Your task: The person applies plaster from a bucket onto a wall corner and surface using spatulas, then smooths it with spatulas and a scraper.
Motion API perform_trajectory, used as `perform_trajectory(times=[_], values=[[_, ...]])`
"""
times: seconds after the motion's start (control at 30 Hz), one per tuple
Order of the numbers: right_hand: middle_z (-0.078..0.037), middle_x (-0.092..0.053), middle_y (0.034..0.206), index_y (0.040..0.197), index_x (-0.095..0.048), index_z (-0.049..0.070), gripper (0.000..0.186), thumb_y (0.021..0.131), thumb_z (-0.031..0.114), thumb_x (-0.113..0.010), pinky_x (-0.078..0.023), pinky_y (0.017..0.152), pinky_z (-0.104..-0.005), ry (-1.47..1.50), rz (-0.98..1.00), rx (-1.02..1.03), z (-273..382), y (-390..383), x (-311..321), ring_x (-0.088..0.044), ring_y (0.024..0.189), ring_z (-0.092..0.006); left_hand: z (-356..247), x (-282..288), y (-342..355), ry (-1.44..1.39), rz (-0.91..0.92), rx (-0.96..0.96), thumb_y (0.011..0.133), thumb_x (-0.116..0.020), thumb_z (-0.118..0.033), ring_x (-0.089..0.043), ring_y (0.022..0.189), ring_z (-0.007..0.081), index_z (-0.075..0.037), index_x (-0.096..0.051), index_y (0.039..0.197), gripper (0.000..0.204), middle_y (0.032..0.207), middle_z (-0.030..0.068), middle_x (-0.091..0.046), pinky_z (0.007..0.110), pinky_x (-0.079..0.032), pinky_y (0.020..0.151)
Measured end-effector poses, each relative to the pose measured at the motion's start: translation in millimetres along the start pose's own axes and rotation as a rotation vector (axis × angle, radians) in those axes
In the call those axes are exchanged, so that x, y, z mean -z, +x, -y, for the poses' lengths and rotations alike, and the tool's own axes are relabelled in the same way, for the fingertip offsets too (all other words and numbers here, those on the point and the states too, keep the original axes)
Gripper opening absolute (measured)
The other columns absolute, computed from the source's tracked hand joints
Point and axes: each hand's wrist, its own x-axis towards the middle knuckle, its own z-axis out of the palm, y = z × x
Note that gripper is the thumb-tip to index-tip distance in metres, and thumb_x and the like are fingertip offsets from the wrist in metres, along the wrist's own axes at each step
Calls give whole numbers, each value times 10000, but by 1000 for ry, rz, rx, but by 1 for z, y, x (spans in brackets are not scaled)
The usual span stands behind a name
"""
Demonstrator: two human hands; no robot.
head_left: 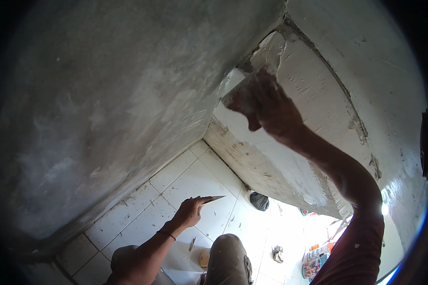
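Observation:
My right hand [278, 111] is stretched up to the whitish wall panel [314, 85] by the corner. Its fingers are pressed over a wide, flat putty knife [238, 96], whose blade lies close to the surface; motion blurs its edge. Just above, a pale smear of filler [270, 47] covers part of the corner seam. Lower down, over the floor, my left hand [189, 212] is closed round a thin tool with a pointed metal end [216, 197], seen nearly edge-on. Its exact kind is unclear, and it touches no wall.
A grey plastered wall [104, 95] fills the left. White floor tiles [176, 173] below carry scattered crumbs. A dark rounded bundle [259, 201] sits by the wall's foot. A crumpled wrapper [277, 254], a yellow container [204, 259] and a colourful bucket [313, 269] are near my knees.

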Motion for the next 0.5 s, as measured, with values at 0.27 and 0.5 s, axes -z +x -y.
perform_trajectory(times=[0.27,0.5], values=[[-170,-570,1365,1404,-543,142,525,908,262,-671,-563,1013,-477,-7,-83,33,-7,-3,70,-544,1316,-384,2,2,-4,51,34,76,942,-565,17,-701,905,412,-160,-630,1351,450,1031,225,-721,474,-574,803],[-127,-590,1362,1303,-657,237,479,835,273,-751,-432,1153,-435,-163,-111,196,-116,30,54,-533,1324,-295,-2,-5,-3,29,25,47,937,-568,17,-700,911,413,-159,-626,1357,459,1027,228,-719,472,-573,808]])
